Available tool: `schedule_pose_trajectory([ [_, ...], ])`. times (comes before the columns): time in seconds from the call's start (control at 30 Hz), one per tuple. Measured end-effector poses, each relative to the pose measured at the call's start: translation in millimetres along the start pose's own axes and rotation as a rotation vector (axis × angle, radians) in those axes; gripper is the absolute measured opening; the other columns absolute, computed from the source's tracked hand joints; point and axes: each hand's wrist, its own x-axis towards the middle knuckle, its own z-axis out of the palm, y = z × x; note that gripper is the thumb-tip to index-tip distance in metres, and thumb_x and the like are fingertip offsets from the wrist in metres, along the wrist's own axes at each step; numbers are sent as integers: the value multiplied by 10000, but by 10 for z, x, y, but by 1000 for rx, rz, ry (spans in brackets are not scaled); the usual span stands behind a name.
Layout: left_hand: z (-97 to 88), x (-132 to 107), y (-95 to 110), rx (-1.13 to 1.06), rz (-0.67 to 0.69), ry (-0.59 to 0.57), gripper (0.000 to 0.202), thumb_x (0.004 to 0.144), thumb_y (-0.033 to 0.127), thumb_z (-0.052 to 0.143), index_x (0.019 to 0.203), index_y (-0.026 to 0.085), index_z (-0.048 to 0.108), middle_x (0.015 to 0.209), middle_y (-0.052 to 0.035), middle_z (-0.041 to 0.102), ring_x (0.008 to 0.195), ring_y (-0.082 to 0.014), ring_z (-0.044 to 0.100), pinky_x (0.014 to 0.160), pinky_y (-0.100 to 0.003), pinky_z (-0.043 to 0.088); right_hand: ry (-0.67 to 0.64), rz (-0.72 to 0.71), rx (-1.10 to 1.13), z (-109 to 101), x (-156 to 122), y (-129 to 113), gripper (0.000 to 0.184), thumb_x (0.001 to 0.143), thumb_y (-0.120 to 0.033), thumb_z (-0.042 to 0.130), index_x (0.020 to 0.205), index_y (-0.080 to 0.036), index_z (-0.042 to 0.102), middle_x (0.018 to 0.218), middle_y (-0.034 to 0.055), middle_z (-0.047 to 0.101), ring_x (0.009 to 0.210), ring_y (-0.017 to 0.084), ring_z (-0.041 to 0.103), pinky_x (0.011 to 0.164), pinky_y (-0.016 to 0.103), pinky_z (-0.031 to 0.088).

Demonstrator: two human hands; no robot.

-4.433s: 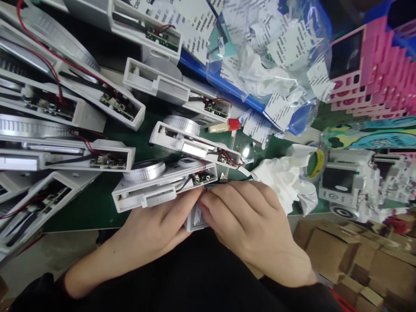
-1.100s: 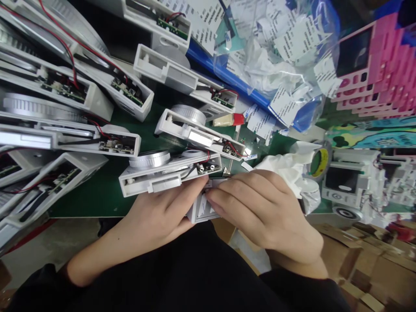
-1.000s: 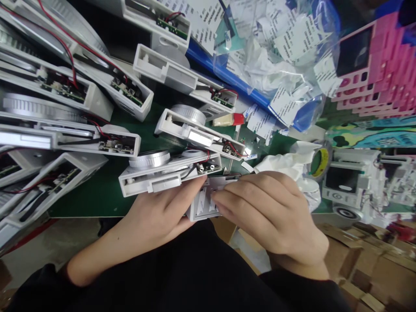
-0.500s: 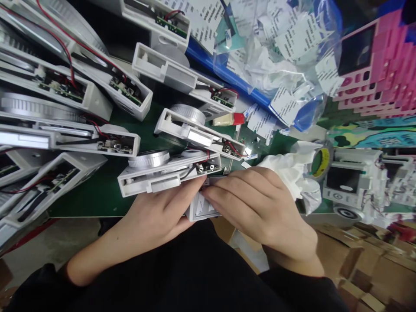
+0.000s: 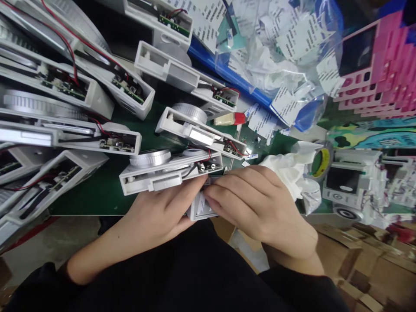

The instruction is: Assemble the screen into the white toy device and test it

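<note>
Both my hands meet at the near edge of a green mat (image 5: 94,195) over a small white plastic part (image 5: 199,208). My left hand (image 5: 156,216) grips that part from the left, its fingertips against a white plastic housing (image 5: 152,178) with a silver knurled dial and a small circuit board. My right hand (image 5: 256,203) is closed from the right, fingers pressed on the top of the same small part where it meets the housing's board end. What lies under the fingertips is hidden.
Several similar white housings (image 5: 198,132) with red wires lie across the mat to the left and behind. A clear bag of white labels (image 5: 276,47), crumpled white paper (image 5: 289,171), a yellow tape roll (image 5: 320,162), pink panels (image 5: 373,65) and cardboard boxes (image 5: 357,260) fill the right.
My right hand's fingers slid left again over the small part after drawing back a second ago. My left hand and the housing have stayed put.
</note>
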Motion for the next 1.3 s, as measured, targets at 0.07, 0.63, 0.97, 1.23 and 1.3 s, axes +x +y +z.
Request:
schedule_pose_trajectory([
  [0.07,-5,3,3,0,0,4,572,1019,320,502,1533,133,337,1253,-145,734,1115,-261,737,1029,-419,588,7,-6,3,6,-21,7,120,932,-67,614,922,-132,715,859,55,733,773,190,611,674,343,442],
  [0.63,-10,12,23,57,21,14,561,998,313,513,1493,84,380,1250,-171,732,1098,-269,744,878,-361,645,51,38,66,14,-119,34,124,938,-99,644,1045,-108,705,953,73,775,830,205,641,703,348,466],
  [0.97,-17,19,21,47,26,15,576,1008,312,505,1512,77,356,1256,-185,725,1126,-284,733,1016,-420,597,-3,10,33,-21,5,3,89,928,-58,623,920,-114,692,870,60,750,758,215,624,664,368,446],
  [1.23,-29,31,31,53,32,16,553,1007,300,496,1491,63,374,1207,-179,740,1049,-285,753,992,-420,605,19,-20,57,-17,-22,24,85,927,-60,627,956,-109,690,870,67,741,761,210,630,657,372,468],
  [1.3,-38,31,30,57,31,23,523,1015,294,481,1477,66,388,1214,-174,742,1058,-277,755,946,-392,622,65,59,137,-13,-114,-6,111,940,-108,645,1036,-140,690,939,63,747,822,207,647,701,367,504],
])
